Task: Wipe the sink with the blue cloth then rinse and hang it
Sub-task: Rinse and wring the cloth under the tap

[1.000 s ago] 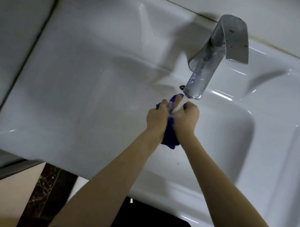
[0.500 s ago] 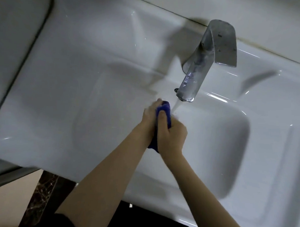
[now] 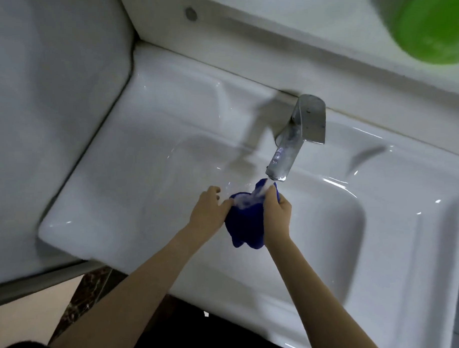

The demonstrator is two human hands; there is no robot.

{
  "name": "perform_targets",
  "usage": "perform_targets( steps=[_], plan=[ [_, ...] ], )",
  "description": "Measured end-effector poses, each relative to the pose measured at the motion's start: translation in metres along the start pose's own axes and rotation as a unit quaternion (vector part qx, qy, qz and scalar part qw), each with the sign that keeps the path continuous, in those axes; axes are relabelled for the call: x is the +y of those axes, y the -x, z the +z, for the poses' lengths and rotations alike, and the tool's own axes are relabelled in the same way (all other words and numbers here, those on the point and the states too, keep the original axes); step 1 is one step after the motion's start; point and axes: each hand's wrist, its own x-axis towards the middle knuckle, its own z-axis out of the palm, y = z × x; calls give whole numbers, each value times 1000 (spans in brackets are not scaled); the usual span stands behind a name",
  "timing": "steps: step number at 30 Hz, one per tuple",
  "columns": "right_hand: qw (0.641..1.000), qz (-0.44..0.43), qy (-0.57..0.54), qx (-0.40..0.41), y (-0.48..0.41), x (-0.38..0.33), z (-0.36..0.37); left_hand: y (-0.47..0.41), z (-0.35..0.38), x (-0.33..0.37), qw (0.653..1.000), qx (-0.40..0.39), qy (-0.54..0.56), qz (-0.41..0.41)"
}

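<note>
The blue cloth [image 3: 247, 225] hangs bunched between my two hands over the white sink [image 3: 330, 248], right under the spout of the metal tap [image 3: 295, 143]. Water runs from the spout onto the cloth's top. My left hand [image 3: 209, 211] grips the cloth's left edge with thumb and fingers. The cloth's upper right side is clenched in my right hand [image 3: 276, 211]. The cloth's lower part droops into the basin.
A white wall panel [image 3: 51, 102] borders the sink on the left. A green plastic object [image 3: 431, 23] sits at the top right, above the back ledge. Dark patterned floor [image 3: 84, 296] shows below the sink's front left corner.
My hands have drawn apart, spreading the cloth wider under the running water. The view has pulled back and tilted up, bringing the wall panel and green object into sight.
</note>
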Motion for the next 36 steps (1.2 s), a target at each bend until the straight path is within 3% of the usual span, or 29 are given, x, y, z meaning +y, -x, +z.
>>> perform_targets(
  steps=[3, 5, 8, 10, 17, 19, 21, 23, 25, 27, 29, 31, 33, 36],
  plan=[
    [999, 13, -28, 9, 10, -13, -3, 31, -22, 39, 961, 123, -104, 225],
    [998, 15, -51, 15, 14, -19, -7, 51, -35, 76, 898, 181, -129, 379],
    [998, 4, -58, 19, 17, -22, -13, 57, -28, 118, 793, 163, -223, 543],
    [998, -5, -64, 20, 18, -20, -16, 48, -14, 129, 769, 131, -276, 562],
    [995, -29, -92, 19, 22, -13, -28, 26, 2, 103, 741, 112, -314, 584],
    [994, -47, -99, 14, 30, -13, -34, 33, 0, 103, 762, 97, -296, 567],
    [992, -53, -114, 8, 38, -13, -42, 42, -7, 104, 824, 78, -193, 527],
    [989, -56, -139, -8, 51, -18, -54, 54, -16, 95, 891, 86, -24, 444],
    [985, -68, -154, -31, 65, -24, -65, 58, -18, 75, 947, 73, 117, 291],
    [983, -87, -155, -46, 80, -31, -75, 48, -12, 48, 981, -22, 168, 93],
    [978, -89, -170, -78, 90, -36, -81, 42, -1, 27, 943, -205, 255, -59],
    [973, -79, -189, -104, 94, -40, -82, 41, 10, 15, 850, -322, 396, -129],
    [973, -62, -195, -106, 93, -40, -81, 46, 18, 18, 776, -367, 494, -141],
    [983, -66, -120, -125, 84, -31, -77, 53, 28, 31, 753, -366, 539, -87]
  ],
)
